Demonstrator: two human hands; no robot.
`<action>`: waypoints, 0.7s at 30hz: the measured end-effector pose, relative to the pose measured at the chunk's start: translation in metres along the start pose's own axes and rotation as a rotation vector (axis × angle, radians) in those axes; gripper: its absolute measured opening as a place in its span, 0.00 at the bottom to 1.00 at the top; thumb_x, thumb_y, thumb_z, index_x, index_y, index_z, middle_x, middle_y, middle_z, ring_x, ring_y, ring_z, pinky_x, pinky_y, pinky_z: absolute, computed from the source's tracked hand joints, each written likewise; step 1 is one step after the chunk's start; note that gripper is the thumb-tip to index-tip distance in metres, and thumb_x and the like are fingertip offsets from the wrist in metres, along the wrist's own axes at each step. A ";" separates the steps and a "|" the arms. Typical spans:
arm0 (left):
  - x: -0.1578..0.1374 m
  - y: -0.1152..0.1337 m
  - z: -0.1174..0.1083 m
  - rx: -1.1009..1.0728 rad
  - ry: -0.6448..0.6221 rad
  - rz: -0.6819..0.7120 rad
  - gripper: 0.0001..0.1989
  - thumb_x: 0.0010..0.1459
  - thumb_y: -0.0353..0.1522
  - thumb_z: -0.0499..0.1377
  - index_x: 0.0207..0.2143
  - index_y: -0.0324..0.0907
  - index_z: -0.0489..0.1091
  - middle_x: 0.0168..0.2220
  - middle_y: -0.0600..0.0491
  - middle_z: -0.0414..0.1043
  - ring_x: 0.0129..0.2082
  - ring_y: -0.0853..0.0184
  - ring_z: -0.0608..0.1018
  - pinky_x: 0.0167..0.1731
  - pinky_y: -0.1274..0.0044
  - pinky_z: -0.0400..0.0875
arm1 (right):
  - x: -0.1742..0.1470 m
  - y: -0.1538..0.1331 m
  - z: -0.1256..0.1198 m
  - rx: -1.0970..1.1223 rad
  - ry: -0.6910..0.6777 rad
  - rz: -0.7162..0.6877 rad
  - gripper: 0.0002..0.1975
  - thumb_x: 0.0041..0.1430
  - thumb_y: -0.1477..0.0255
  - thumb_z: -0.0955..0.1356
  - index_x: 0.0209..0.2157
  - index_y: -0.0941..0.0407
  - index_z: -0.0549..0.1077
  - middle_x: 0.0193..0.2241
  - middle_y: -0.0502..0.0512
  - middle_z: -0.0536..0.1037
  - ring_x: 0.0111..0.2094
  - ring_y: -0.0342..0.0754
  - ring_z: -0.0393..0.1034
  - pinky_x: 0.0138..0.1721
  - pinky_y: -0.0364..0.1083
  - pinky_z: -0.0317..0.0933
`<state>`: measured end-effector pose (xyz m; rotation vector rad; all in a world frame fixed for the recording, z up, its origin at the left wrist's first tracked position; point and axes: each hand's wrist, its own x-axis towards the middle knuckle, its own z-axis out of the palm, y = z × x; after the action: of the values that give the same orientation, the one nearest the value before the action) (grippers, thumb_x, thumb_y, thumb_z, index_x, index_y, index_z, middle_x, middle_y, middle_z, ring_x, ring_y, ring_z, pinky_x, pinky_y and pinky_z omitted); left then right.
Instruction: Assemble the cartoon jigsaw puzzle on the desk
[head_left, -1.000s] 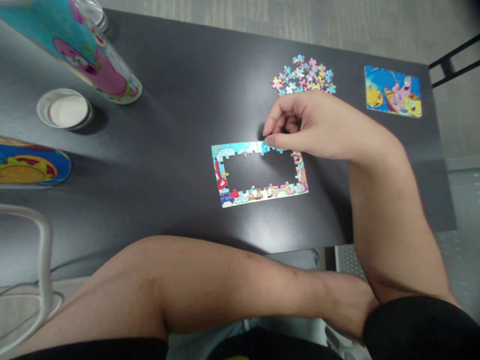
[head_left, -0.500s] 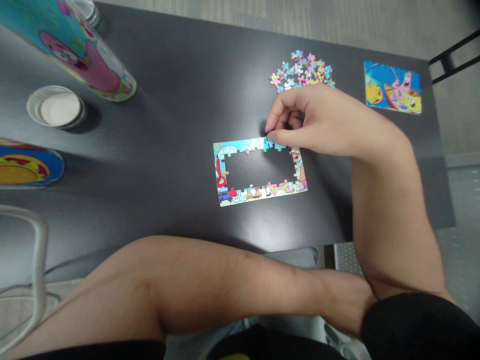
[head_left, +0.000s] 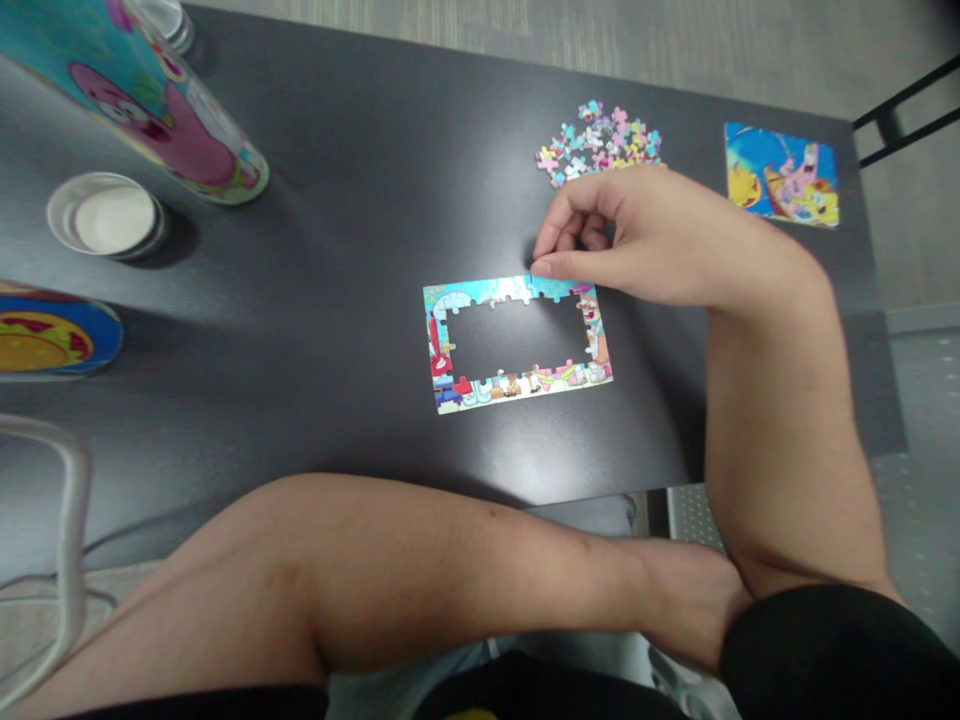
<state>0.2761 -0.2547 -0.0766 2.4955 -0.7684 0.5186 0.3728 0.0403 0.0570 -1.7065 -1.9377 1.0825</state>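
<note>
A rectangular jigsaw border (head_left: pixel 517 386) of joined pieces lies on the dark table with a bare middle. My right hand (head_left: pixel 630 235) reaches over its upper edge, thumb and index finger pinched at a blue puzzle piece (head_left: pixel 534 284) in the top row. The fingertips partly cover that piece, which sits flush with its neighbours. Beyond the hand lies a heap of loose puzzle pieces (head_left: pixel 600 145), its near side hidden by the wrist. My left hand (head_left: pixel 686 600) is tucked against the right arm near the elbow, its fingers out of sight.
A cartoon picture card (head_left: pixel 784 175) lies at the table's far right. Toward the left stand a tall cartoon-printed tin (head_left: pixel 187 130), a round metal lid or cup (head_left: pixel 109 218) and a blue printed container (head_left: pixel 60 330). A white curved tube (head_left: pixel 73 520) rises at lower left.
The blue piece under my right fingertips stuck out of line earlier and now sits flush in the top row. My right hand has barely shifted; the left arm stays put.
</note>
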 end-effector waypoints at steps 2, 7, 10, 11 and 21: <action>0.000 0.002 0.009 -0.010 0.026 -0.032 0.47 0.75 0.32 0.73 0.22 0.51 0.34 0.33 0.55 0.72 0.41 0.69 0.84 0.45 0.78 0.84 | 0.001 0.003 0.000 0.007 -0.015 0.011 0.08 0.69 0.76 0.83 0.39 0.47 0.90 0.28 0.49 0.79 0.35 0.53 0.76 0.40 0.55 0.65; -0.001 0.008 0.024 -0.025 0.107 -0.018 0.46 0.73 0.31 0.76 0.22 0.53 0.38 0.37 0.57 0.84 0.46 0.69 0.88 0.49 0.77 0.86 | 0.002 0.003 0.003 0.029 -0.027 0.025 0.10 0.68 0.75 0.84 0.37 0.46 0.89 0.26 0.47 0.78 0.33 0.54 0.74 0.37 0.55 0.62; 0.000 0.005 0.017 -0.050 0.057 -0.013 0.40 0.76 0.30 0.74 0.19 0.57 0.51 0.46 0.59 0.92 0.53 0.69 0.90 0.59 0.78 0.87 | 0.002 0.002 0.003 0.030 -0.031 0.021 0.10 0.69 0.76 0.84 0.36 0.47 0.89 0.26 0.47 0.77 0.33 0.54 0.73 0.37 0.55 0.62; 0.000 0.002 0.011 -0.082 0.028 -0.010 0.37 0.77 0.30 0.72 0.19 0.58 0.57 0.46 0.58 0.92 0.52 0.68 0.90 0.59 0.78 0.88 | 0.002 0.002 0.003 0.026 -0.034 0.017 0.10 0.70 0.76 0.84 0.36 0.47 0.89 0.26 0.47 0.77 0.33 0.53 0.73 0.38 0.55 0.61; 0.000 -0.008 -0.007 -0.283 -0.039 -0.009 0.34 0.76 0.27 0.69 0.16 0.57 0.68 0.40 0.55 0.90 0.45 0.64 0.88 0.54 0.75 0.88 | 0.005 0.012 0.002 0.032 -0.036 -0.022 0.10 0.70 0.79 0.85 0.37 0.49 0.89 0.28 0.48 0.81 0.31 0.52 0.70 0.36 0.55 0.60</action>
<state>0.2792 -0.2448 -0.0738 2.2507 -0.7861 0.3329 0.3787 0.0441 0.0466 -1.6567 -1.9459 1.1380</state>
